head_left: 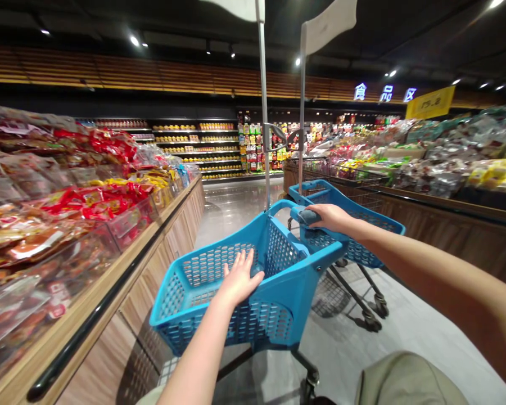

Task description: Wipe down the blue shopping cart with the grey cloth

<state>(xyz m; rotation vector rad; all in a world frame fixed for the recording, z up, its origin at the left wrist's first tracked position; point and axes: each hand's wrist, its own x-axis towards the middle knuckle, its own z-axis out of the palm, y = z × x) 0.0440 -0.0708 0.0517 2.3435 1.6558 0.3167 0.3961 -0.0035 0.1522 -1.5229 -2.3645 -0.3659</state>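
A blue plastic shopping cart (301,304) stands in front of me, side-on, with perforated walls and a tall pole. My right hand (331,217) is closed around the grey grip of its handle. Over the near rim of the basket lies my left hand (239,278), its fingers spread and reaching inward. The thumb is by the rim, and whether the palm rests on it I cannot tell. Just behind, close to the handle, is a second blue shopping cart (369,222) with its own pole.
To the left runs a wooden display counter (152,281) with a black bumper rail (96,312) and heaped packets (101,199). Another counter (438,222) of bagged goods lines the right. Stocked wall shelves (198,147) stand beyond the shiny floor (236,199). My knee (409,379) shows below.
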